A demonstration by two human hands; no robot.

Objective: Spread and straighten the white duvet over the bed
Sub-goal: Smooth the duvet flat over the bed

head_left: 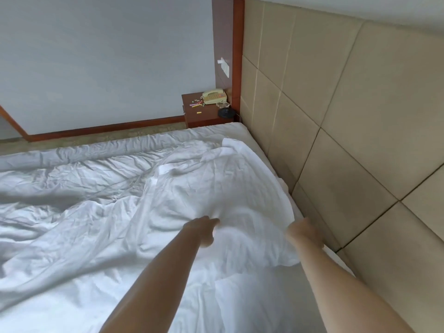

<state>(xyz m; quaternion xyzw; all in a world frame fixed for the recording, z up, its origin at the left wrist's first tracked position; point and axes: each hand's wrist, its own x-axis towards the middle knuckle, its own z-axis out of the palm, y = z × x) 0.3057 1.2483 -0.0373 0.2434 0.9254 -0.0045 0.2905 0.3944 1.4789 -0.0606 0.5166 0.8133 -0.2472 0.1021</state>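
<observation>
Both hands — left hand (204, 230) and right hand (305, 233) — grip a raised fold of the white duvet (216, 188) near the padded headboard (336, 116), fingers curled into cloth — it covers the bed but stays heavily rumpled, so straightening remains.

A cream telephone (213, 96) sits on a wooden nightstand (200, 116) beside the padded headboard (336, 116).

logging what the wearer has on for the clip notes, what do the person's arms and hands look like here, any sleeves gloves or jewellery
Both arms are bare from the bottom edge of the picture to the fingers: no sleeve shows. The left hand and right hand wear no gloves, and no watch, bracelet or ring shows on either wrist. Both hands are blurred, so small items cannot be ruled out.
</observation>
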